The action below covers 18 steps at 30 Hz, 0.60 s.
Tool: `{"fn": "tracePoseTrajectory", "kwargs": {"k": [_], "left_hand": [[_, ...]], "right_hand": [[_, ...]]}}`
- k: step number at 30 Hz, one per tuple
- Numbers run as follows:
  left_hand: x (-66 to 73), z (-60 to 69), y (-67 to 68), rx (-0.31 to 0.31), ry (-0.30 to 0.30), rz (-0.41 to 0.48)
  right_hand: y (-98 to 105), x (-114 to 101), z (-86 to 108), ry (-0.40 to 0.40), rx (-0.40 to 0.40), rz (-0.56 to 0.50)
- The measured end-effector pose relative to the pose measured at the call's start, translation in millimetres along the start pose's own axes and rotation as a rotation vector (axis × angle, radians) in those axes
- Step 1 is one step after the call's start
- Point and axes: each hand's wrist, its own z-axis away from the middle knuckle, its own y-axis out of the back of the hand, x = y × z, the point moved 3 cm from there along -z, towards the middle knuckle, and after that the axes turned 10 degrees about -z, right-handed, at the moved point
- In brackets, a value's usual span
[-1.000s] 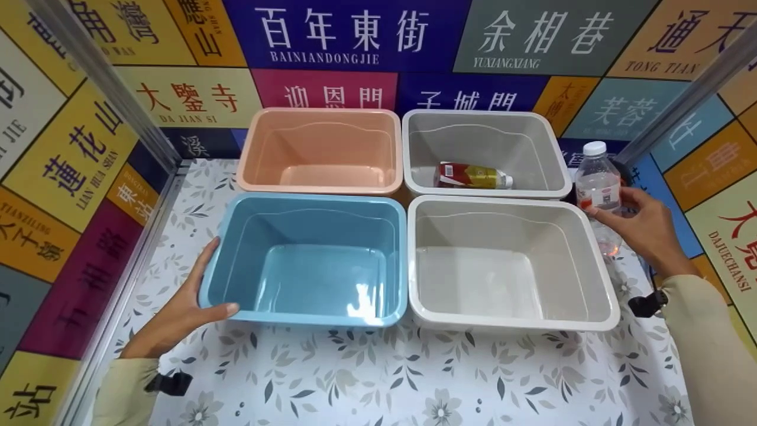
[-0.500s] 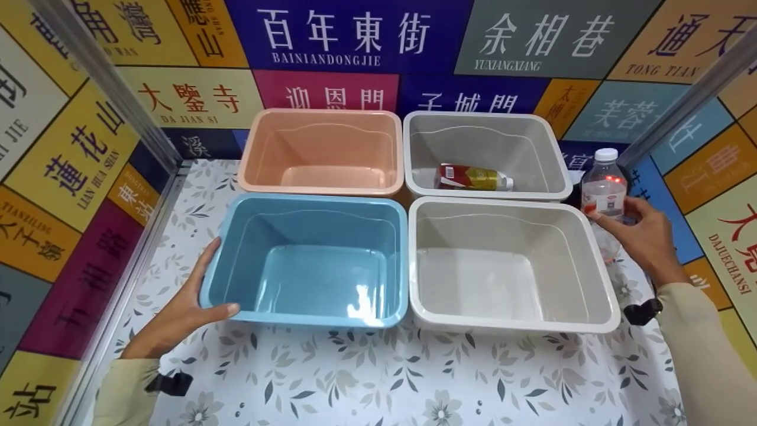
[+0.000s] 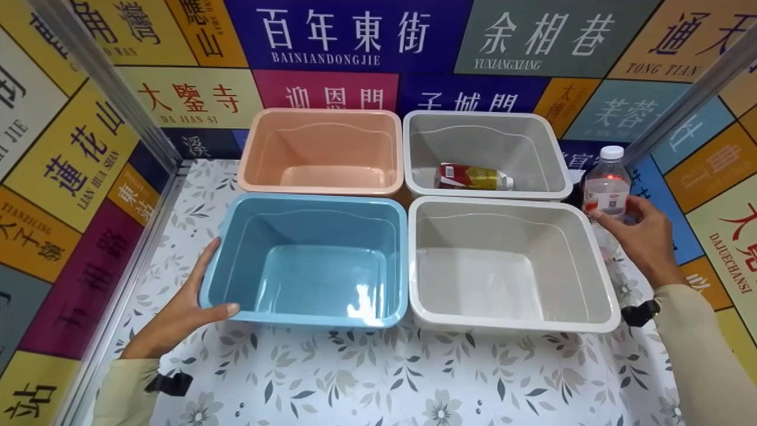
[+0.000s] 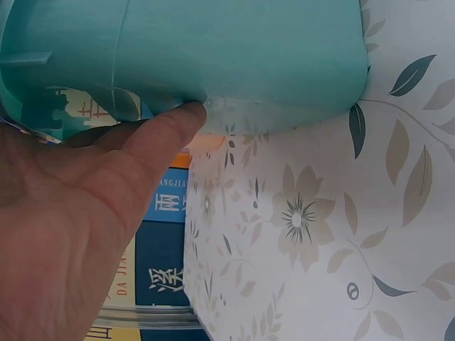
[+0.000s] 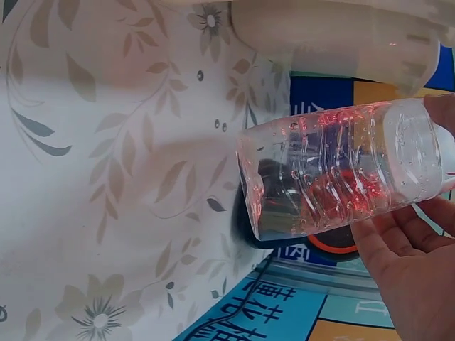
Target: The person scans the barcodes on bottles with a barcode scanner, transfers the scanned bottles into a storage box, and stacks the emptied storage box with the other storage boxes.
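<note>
In the head view, my left hand (image 3: 183, 302) rests at the near left corner of a blue bin (image 3: 304, 319). Its thumb lies along the front rim and its fingers extend along the outer left side. The left wrist view has the hand (image 4: 92, 192) touching the bin's outer wall (image 4: 249, 57). On the far right, my right hand (image 3: 644, 236) grips a clear plastic bottle (image 3: 608, 201) with a white cap and a label, nearly upright beside the light grey bin (image 3: 612, 296). Red light glints on the bottle (image 5: 320, 170) in the right wrist view.
Behind stand a peach bin (image 3: 322, 148) and a grey bin (image 3: 485, 121). A red and yellow bottle (image 3: 473, 176) lies inside the grey one. A dark round object with an orange ring (image 5: 334, 249) sits behind the clear bottle. Printed panels (image 3: 349, 35) wall in the flowered tablecloth (image 3: 331, 378).
My right hand has shifted the clear bottle to the right, away from the bins, mostly in the first half second. My left hand and the bins have stayed put.
</note>
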Motion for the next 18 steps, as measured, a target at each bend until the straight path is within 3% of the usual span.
{"fn": "tracePoseTrajectory", "kwargs": {"k": [9, 18], "left_hand": [[-0.5, 0.3, -0.2, -0.003, -0.001, 0.015], [-0.6, 0.5, -0.2, -0.008, 0.001, 0.005]], "right_hand": [[6, -10, 0.0, 0.060, 0.051, 0.019], [11, -16, 1.0, 0.051, 0.075, -0.019]]}}
